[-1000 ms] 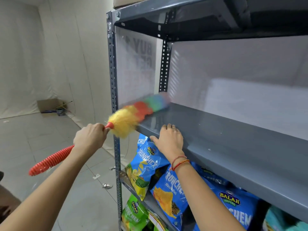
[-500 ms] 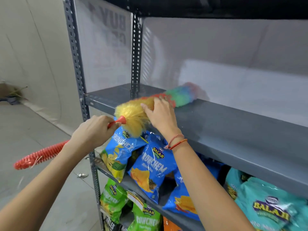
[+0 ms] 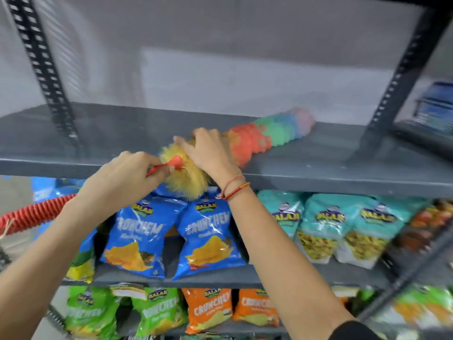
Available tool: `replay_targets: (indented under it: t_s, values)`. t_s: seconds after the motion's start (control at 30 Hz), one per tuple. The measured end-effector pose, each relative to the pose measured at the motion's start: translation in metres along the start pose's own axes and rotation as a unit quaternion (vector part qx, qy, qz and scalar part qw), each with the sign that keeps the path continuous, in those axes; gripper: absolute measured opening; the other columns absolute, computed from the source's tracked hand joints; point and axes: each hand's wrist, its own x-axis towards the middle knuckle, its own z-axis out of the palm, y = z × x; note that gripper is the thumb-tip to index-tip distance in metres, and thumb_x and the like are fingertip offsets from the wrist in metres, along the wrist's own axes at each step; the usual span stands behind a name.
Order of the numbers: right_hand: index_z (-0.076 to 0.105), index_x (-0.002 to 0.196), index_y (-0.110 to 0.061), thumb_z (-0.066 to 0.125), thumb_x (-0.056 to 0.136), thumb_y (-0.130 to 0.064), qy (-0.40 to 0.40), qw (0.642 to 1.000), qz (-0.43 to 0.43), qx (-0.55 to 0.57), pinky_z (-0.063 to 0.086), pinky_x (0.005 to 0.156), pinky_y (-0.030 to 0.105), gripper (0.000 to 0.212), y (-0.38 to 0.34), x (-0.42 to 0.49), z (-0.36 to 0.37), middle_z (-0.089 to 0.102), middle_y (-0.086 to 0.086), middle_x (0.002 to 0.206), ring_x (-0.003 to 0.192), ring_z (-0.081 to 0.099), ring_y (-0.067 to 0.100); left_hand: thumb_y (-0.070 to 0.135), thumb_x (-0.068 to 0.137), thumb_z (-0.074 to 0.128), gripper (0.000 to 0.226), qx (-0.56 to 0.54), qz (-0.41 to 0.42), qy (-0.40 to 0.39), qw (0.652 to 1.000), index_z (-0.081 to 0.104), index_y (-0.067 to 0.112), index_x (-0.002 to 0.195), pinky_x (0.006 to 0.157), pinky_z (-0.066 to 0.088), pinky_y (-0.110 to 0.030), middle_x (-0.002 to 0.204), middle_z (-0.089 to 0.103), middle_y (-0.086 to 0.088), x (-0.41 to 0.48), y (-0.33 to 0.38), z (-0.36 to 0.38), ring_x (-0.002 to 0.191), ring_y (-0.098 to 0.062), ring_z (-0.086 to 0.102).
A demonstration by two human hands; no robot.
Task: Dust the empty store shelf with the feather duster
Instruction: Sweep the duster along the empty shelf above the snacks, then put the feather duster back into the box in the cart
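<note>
Head view: you face a grey metal shelf (image 3: 318, 168), and every place below is given relative to it.
Left hand: your left hand (image 3: 125, 177) sits at the shelf's front edge, fingers curled tight around the red handle (image 3: 36, 214) of the feather duster (image 3: 250, 141), gripping it just behind the fluffy head.
Handle: the ribbed red end runs back and down past your left wrist, out in front of the shelf and below its front lip.
Right hand: your right hand (image 3: 208, 153) lies palm down on the duster's yellow fluff, fingers loosely together and bent over it, pressing it at the shelf's front edge; whether they actually grip, you cannot tell.
Wrist: red threads (image 3: 232, 187) circle your right wrist, just below the shelf's lip.
Duster: the head lies across the shelf top, yellow end overhanging the front edge, then orange, green, blue and pink bands slanting back towards the rear right; the far tip is blurred.
Shelf top: bare grey metal on both sides of the duster.
Below the shelf: blue snack bags (image 3: 144, 236) under your hands, teal bags (image 3: 326, 227) further right, green bags (image 3: 90, 310) and orange bags (image 3: 208, 307) one level lower.
</note>
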Motion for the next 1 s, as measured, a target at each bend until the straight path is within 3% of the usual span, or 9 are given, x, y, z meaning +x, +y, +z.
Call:
replay_targets:
  t_s: [0.2,0.37,0.47,0.57,0.63,0.67,0.77,0.87,1.0]
  values:
    - [0.065,0.102,-0.008,0.048,0.09,-0.054,0.047,0.993,0.102,-0.032,0.044,0.074,0.037,0.051,0.06,-0.033,-0.037,0.069,0.018,0.103,0.102,0.06,0.037,0.05,0.089,0.048,0.04,-0.098,0.087,-0.069,0.989,0.061,0.029,0.058,0.06,0.042,-0.037,0.041,0.039,-0.001,0.024,0.054,0.025,0.055,-0.028,0.037]
    - [0.066,0.099,-0.011,0.048,0.089,-0.054,0.092,0.978,0.177,-0.062,0.044,0.076,0.037,0.048,0.09,-0.067,-0.061,0.07,0.016,0.101,0.102,0.06,0.036,0.044,0.091,0.053,0.039,-0.145,0.16,-0.132,0.967,0.067,0.019,0.065,0.055,0.037,-0.029,0.042,0.032,-0.002,0.036,0.088,0.037,0.054,-0.022,0.028]
    - [0.065,0.105,-0.013,0.049,0.089,-0.053,0.118,0.965,0.222,-0.073,0.044,0.084,0.038,0.047,0.103,-0.091,-0.074,0.069,0.013,0.108,0.108,0.057,0.034,0.043,0.091,0.053,0.04,-0.166,0.201,-0.173,0.95,0.066,0.02,0.061,0.054,0.035,-0.03,0.042,0.039,-0.001,0.039,0.108,0.045,0.048,-0.017,0.035]
    - [0.065,0.103,-0.013,0.051,0.088,-0.053,0.14,0.951,0.265,-0.079,0.045,0.082,0.037,0.045,0.114,-0.118,-0.083,0.069,0.01,0.106,0.106,0.058,0.033,0.043,0.092,0.052,0.038,-0.171,0.227,-0.21,0.935,0.067,0.02,0.065,0.046,0.033,-0.018,0.037,0.049,0.005,0.037,0.13,0.059,0.041,-0.008,0.045]
    - [0.064,0.098,-0.011,0.054,0.088,-0.051,0.15,0.94,0.3,-0.066,0.045,0.077,0.037,0.043,0.122,-0.139,-0.086,0.068,0.012,0.102,0.103,0.057,0.034,0.049,0.091,0.051,0.044,-0.161,0.263,-0.243,0.92,0.073,0.013,0.079,0.057,0.042,-0.025,0.05,0.061,0.0,0.031,0.148,0.075,0.051,-0.011,0.054]
    - [0.064,0.098,-0.009,0.055,0.087,-0.05,0.155,0.933,0.32,-0.052,0.045,0.078,0.038,0.043,0.127,-0.15,-0.086,0.067,0.014,0.101,0.103,0.057,0.034,0.051,0.09,0.05,0.043,-0.149,0.283,-0.258,0.912,0.074,0.015,0.087,0.064,0.044,-0.031,0.065,0.068,-0.008,0.026,0.158,0.085,0.065,-0.022,0.061]
    - [0.064,0.101,-0.007,0.057,0.087,-0.048,0.154,0.912,0.379,-0.036,0.046,0.082,0.039,0.044,0.141,-0.184,-0.076,0.067,0.018,0.103,0.105,0.057,0.035,0.047,0.092,0.049,0.038,-0.094,0.327,-0.288,0.895,0.069,0.02,0.108,0.076,0.044,-0.032,0.103,0.069,-0.017,0.01,0.186,0.127,0.097,-0.034,0.062]
    - [0.061,0.107,-0.004,0.056,0.09,-0.043,0.109,0.885,0.453,-0.02,0.044,0.081,0.038,0.043,0.152,-0.226,-0.06,0.063,0.021,0.107,0.105,0.056,0.035,0.048,0.092,0.046,0.044,-0.017,0.358,-0.336,0.871,0.066,0.012,0.108,0.08,0.051,-0.037,0.112,0.068,-0.018,-0.01,0.206,0.178,0.103,-0.036,0.063]
    - [0.062,0.091,-0.007,0.055,0.091,-0.037,0.039,0.845,0.532,0.018,0.04,0.068,0.035,0.031,0.171,-0.286,-0.012,0.061,0.02,0.091,0.099,0.059,0.034,0.045,0.092,0.046,0.042,0.048,0.378,-0.392,0.837,0.062,0.012,0.112,0.076,0.05,-0.033,0.113,0.066,-0.015,-0.04,0.217,0.23,0.102,-0.034,0.063]
